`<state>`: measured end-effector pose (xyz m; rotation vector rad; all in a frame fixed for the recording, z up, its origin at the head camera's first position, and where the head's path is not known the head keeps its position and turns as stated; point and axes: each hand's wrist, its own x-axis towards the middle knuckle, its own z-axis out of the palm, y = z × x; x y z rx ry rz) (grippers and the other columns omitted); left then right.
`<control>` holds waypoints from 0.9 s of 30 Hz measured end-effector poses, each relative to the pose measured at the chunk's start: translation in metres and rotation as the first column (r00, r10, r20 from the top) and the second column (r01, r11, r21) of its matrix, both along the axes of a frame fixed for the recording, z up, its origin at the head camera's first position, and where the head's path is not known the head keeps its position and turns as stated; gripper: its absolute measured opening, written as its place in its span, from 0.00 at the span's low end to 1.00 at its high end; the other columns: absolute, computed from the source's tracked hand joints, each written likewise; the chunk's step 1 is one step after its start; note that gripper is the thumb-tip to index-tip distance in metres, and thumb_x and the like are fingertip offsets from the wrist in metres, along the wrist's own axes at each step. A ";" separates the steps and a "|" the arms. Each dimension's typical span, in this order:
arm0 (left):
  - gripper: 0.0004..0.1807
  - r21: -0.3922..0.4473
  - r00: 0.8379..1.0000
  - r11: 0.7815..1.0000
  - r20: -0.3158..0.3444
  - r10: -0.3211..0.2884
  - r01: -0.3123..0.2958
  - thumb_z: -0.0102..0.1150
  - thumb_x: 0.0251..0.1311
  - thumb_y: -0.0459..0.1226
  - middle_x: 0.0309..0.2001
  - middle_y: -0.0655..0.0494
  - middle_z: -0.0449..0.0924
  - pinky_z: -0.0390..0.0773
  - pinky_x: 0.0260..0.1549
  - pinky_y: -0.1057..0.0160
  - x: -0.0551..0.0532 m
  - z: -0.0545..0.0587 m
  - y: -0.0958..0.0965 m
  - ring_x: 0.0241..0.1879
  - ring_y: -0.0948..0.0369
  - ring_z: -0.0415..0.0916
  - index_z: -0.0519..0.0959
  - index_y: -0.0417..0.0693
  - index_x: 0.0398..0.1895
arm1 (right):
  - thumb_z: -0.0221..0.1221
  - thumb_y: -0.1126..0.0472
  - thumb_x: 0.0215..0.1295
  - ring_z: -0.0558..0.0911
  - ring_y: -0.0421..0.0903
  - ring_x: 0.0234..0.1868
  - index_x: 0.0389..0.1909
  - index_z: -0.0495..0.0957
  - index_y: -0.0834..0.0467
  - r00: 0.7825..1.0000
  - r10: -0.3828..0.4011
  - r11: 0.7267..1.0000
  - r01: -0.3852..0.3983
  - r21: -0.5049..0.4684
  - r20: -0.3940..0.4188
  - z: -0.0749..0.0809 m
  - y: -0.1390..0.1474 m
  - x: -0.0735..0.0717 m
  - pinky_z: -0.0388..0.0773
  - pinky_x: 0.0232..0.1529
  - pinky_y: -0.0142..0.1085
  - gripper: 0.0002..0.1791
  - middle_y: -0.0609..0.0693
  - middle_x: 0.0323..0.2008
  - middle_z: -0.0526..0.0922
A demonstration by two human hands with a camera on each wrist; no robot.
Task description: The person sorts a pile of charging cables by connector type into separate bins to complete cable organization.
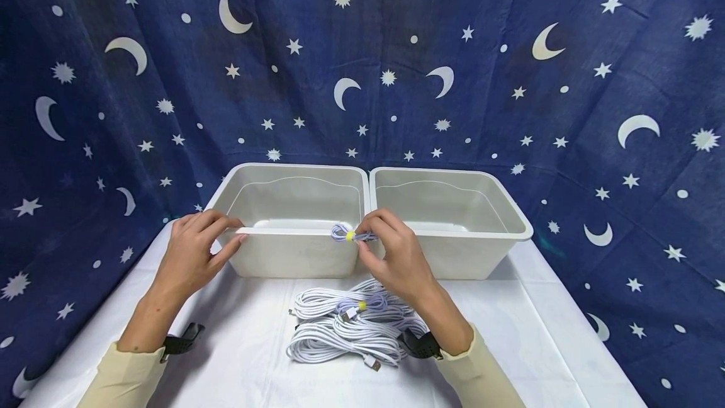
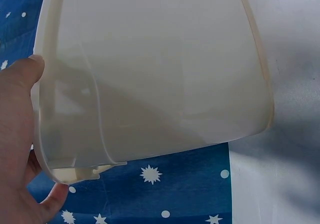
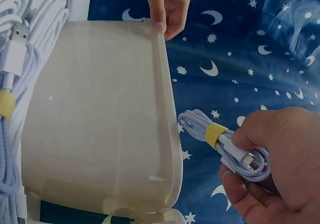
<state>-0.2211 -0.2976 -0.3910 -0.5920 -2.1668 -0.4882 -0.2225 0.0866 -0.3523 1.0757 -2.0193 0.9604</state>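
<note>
Cream sleeves [image 1: 127, 375]: nearest, one on each forearm
White cable coils [image 1: 334, 340]: heaped on the white tablecloth [image 1: 243, 364], a yellow-tied lavender cable [image 1: 378, 301] on top
Right hand [image 1: 399, 257]: thumb and fingers pinched together on a cable bundle
Lavender braided cable bundle [image 3: 195, 121]: yellow-tied, held beside the left bin's near rim, apart from it
Left hand [image 1: 195, 250]: part-open, gripping that rim, thumb outside, fingers behind
Left bin [image 1: 294, 257]: pale plastic, upright, beside the right bin [image 1: 453, 257]
Star-and-moon curtain [image 1: 391, 24]: behind both bins
</note>
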 end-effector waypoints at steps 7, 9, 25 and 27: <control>0.11 0.002 1.000 1.000 -0.004 -0.001 0.001 0.76 0.57 0.37 0.40 0.53 0.82 0.65 0.57 0.34 0.000 0.000 0.000 0.46 0.46 0.79 0.86 0.48 0.42 | 0.68 0.73 0.62 0.83 0.45 0.44 0.41 0.84 0.61 1.000 -0.023 1.000 0.024 -0.020 0.020 0.000 -0.005 -0.009 0.82 0.47 0.37 0.09 0.50 0.43 0.82; 0.11 0.003 1.000 1.000 -0.002 -0.001 0.001 0.76 0.57 0.37 0.40 0.53 0.82 0.65 0.57 0.33 0.000 0.001 0.000 0.46 0.46 0.79 0.86 0.47 0.42 | 0.68 0.73 0.62 0.83 0.45 0.44 0.41 0.84 0.61 0.999 -0.029 0.999 0.030 -0.022 0.021 0.000 -0.006 -0.012 0.82 0.47 0.37 0.09 0.50 0.43 0.82; 0.12 0.004 1.000 1.000 0.003 -0.002 0.002 0.77 0.57 0.37 0.40 0.53 0.82 0.66 0.55 0.34 0.001 0.000 0.000 0.45 0.44 0.79 0.86 0.48 0.42 | 0.69 0.71 0.61 0.83 0.46 0.43 0.43 0.84 0.62 0.998 -0.048 0.997 0.051 -0.064 0.041 -0.003 -0.016 -0.027 0.81 0.48 0.38 0.10 0.51 0.42 0.83; 0.12 0.003 1.000 1.000 0.005 -0.001 0.001 0.77 0.56 0.37 0.40 0.53 0.82 0.66 0.55 0.33 0.001 0.000 0.000 0.46 0.44 0.79 0.86 0.48 0.43 | 0.69 0.71 0.60 0.83 0.46 0.43 0.44 0.83 0.62 0.998 -0.047 0.996 0.049 -0.070 0.039 -0.004 -0.017 -0.028 0.82 0.47 0.39 0.11 0.52 0.42 0.83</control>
